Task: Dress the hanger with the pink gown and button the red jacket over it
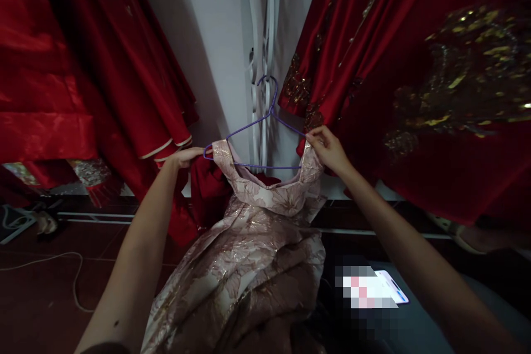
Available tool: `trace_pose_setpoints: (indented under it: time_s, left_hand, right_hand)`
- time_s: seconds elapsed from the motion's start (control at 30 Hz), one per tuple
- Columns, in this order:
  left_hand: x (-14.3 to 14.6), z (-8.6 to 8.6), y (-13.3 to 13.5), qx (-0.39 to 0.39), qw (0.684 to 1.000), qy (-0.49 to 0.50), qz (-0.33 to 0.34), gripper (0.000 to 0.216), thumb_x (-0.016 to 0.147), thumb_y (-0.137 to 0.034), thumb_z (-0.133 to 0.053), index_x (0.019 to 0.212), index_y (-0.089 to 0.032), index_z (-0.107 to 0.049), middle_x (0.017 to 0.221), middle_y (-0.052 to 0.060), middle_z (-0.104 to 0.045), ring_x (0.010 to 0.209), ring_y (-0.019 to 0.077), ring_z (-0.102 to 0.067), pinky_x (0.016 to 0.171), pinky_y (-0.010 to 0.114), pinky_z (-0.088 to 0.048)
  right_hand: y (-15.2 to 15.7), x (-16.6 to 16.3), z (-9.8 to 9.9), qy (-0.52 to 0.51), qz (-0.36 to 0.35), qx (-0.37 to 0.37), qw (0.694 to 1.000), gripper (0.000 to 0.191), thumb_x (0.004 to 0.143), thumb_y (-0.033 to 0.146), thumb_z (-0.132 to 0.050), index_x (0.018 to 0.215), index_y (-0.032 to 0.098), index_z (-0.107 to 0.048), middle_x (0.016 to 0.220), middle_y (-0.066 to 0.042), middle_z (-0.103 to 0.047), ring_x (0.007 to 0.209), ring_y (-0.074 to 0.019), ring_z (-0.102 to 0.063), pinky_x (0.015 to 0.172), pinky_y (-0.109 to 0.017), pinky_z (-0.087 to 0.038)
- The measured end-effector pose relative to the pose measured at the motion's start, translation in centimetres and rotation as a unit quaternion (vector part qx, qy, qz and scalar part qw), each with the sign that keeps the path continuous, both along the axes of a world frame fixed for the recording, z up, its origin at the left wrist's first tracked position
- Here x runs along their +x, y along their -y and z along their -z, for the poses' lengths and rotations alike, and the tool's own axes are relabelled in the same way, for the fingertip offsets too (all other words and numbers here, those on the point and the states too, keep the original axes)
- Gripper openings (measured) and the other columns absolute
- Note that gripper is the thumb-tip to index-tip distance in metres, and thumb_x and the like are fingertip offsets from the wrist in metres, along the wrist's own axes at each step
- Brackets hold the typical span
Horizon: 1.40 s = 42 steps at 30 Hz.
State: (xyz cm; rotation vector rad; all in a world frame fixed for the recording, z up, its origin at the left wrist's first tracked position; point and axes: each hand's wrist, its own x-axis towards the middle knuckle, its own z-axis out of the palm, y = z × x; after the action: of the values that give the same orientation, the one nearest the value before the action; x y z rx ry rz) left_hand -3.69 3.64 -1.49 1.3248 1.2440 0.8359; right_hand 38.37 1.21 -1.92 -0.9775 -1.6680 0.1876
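Observation:
A pale pink brocade dress (253, 243) with a gold floral pattern hangs from a thin purple wire hanger (265, 121) in front of me. My left hand (186, 156) is closed on the dress's left shoulder strap at the hanger's left end. Over at the hanger's other end, my right hand (327, 146) pinches the right shoulder strap. The hanger's hook points up toward white straps (263, 22) that dangle against the white wall. The skirt falls toward me in folds.
Red satin garments (83, 66) hang at the left, and red gowns with gold sequin embroidery (435, 83) hang at the right. A lit phone (392, 286) lies at the lower right. A white cable (62, 265) runs across the dark red floor at the left.

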Motion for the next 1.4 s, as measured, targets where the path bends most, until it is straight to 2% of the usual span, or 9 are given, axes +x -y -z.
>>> trace_pose_setpoints:
  time_s: [0.2,0.33,0.43,0.73,0.9,1.07,1.17,1.27,1.4]
  left_hand:
    - [2.4,-1.0,-0.6,0.122,0.983,-0.135,-0.013,0.023,0.067,-0.036,-0.064,0.061,-0.014,-0.062,0.056,0.004,-0.062,0.06,0.0184,-0.06,0.061,0.031,-0.048]
    - [5.2,-2.5,0.3,0.331,0.872,-0.328,-0.149,0.017,0.065,-0.03,-0.065,0.06,-0.016,-0.057,0.06,0.005,-0.058,0.078,0.024,-0.06,0.072,0.03,-0.043]
    - [7.4,-2.9,1.4,0.421,0.808,-0.352,-0.212,0.016,0.069,-0.03,-0.062,0.074,-0.017,-0.056,0.071,0.009,-0.06,0.091,0.0284,-0.058,0.079,0.032,-0.04]
    - [12.6,-6.0,3.1,0.433,0.849,-0.22,-0.209,0.019,0.077,-0.033,-0.059,0.072,-0.018,-0.048,0.066,0.002,-0.052,0.077,0.0202,-0.057,0.078,0.032,-0.041]
    - [17.1,-6.4,5.0,0.504,0.851,-0.107,-0.099,0.015,0.083,-0.031,-0.052,0.08,-0.018,-0.048,0.071,0.0,-0.053,0.073,0.014,-0.056,0.078,0.03,-0.043]
    - [16.3,-7.8,4.8,0.446,0.872,-0.198,-0.015,0.018,0.078,-0.033,-0.056,0.079,-0.017,-0.05,0.071,0.0,-0.055,0.068,0.0127,-0.055,0.071,0.027,-0.043]
    - [14.4,-9.5,4.0,0.354,0.877,-0.323,-0.007,0.019,0.072,-0.034,-0.058,0.074,-0.016,-0.052,0.064,0.0,-0.055,0.061,0.0134,-0.053,0.062,0.026,-0.04]
    - [12.8,-10.4,3.4,0.283,0.859,-0.427,0.011,0.018,0.065,-0.032,-0.06,0.068,-0.016,-0.054,0.059,0.001,-0.054,0.057,0.0132,-0.051,0.056,0.024,-0.037]
    - [11.0,-9.8,2.7,0.29,0.864,-0.411,0.013,0.016,0.062,-0.031,-0.058,0.068,-0.016,-0.055,0.057,-0.001,-0.052,0.058,0.0119,-0.049,0.056,0.023,-0.035]
  right_hand:
    - [2.7,0.2,-1.6,0.066,0.082,0.023,0.994,0.023,0.082,0.048,-0.05,0.083,0.025,-0.054,0.076,0.0,-0.061,0.067,-0.0169,-0.056,0.065,-0.031,-0.043]
    - [4.7,-0.4,-2.5,0.1,0.121,0.034,0.987,0.024,0.083,0.05,-0.048,0.084,0.026,-0.054,0.078,-0.001,-0.063,0.071,-0.019,-0.057,0.068,-0.032,-0.043]
    - [5.5,-0.8,-2.8,0.124,0.134,0.043,0.982,0.025,0.084,0.05,-0.046,0.084,0.027,-0.055,0.081,-0.002,-0.064,0.075,-0.0207,-0.058,0.069,-0.033,-0.043]
    - [7.1,-1.9,-3.3,0.15,0.135,0.025,0.979,0.029,0.084,0.053,-0.044,0.084,0.027,-0.056,0.076,-0.002,-0.062,0.067,-0.0197,-0.057,0.06,-0.03,-0.04]
    - [7.6,-2.8,-3.0,0.112,0.084,0.005,0.99,0.03,0.083,0.053,-0.047,0.079,0.025,-0.054,0.073,-0.001,-0.063,0.064,-0.0172,-0.057,0.06,-0.028,-0.04]
    - [4.6,-1.6,-3.3,0.043,-0.01,-0.113,0.993,0.041,0.074,0.062,-0.054,0.068,0.021,-0.052,0.058,0.001,-0.056,0.054,-0.0125,-0.052,0.05,-0.023,-0.037]
    - [1.5,-0.7,-4.3,0.056,-0.066,-0.309,0.947,0.05,0.07,0.067,-0.052,0.064,0.018,-0.057,0.052,-0.001,-0.056,0.046,-0.0117,-0.049,0.044,-0.024,-0.036]
    - [-1.0,-1.4,-5.0,0.133,-0.153,-0.489,0.848,0.048,0.063,0.064,-0.062,0.068,0.016,-0.065,0.054,-0.004,-0.061,0.047,-0.0143,-0.053,0.045,-0.026,-0.041]
    - [-2.2,-4.4,-4.9,0.199,-0.229,-0.469,0.83,0.033,0.058,0.049,-0.072,0.066,0.018,-0.068,0.054,-0.003,-0.063,0.048,-0.0142,-0.056,0.047,-0.027,-0.045]
